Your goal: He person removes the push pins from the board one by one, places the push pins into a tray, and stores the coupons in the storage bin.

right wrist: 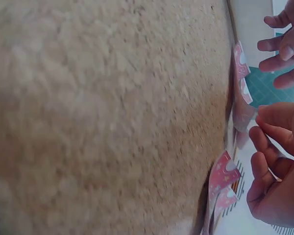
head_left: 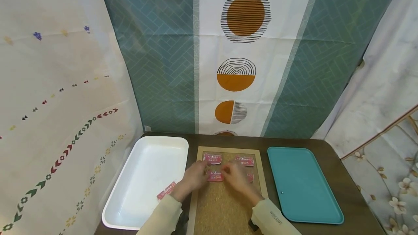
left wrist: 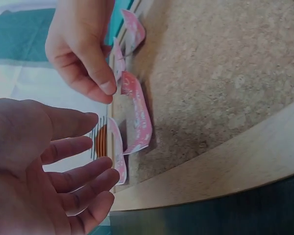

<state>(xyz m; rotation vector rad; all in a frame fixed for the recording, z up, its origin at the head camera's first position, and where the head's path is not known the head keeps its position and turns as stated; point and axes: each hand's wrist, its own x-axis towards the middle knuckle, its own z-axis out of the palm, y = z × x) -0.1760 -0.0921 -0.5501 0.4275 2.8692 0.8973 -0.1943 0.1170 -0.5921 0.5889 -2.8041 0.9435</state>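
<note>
Pink paper coupons with white lettering lie on a wood-framed corkboard (head_left: 215, 209). The lower-left coupon (head_left: 214, 177) is between my hands. My left hand (head_left: 196, 174) is at its left side, fingers spread and slightly bent around nothing in the left wrist view. Thumb and forefinger of my right hand (head_left: 232, 175) come together right at the coupon's right edge; I cannot tell whether something is pinched there. Above sit an upper-left coupon (head_left: 212, 159) and an upper-right coupon (head_left: 245, 161). My right hand partly hides a lower-right coupon (head_left: 250, 177). Several coupons curl up from the cork.
A white tray (head_left: 147, 177) stands left of the board, with another pink coupon (head_left: 166, 190) in it beside my left forearm. To the right lies a teal tray (head_left: 307, 184) holding a tiny shiny thing (head_left: 282, 192). Curtains hang behind the dark table (head_left: 352, 206).
</note>
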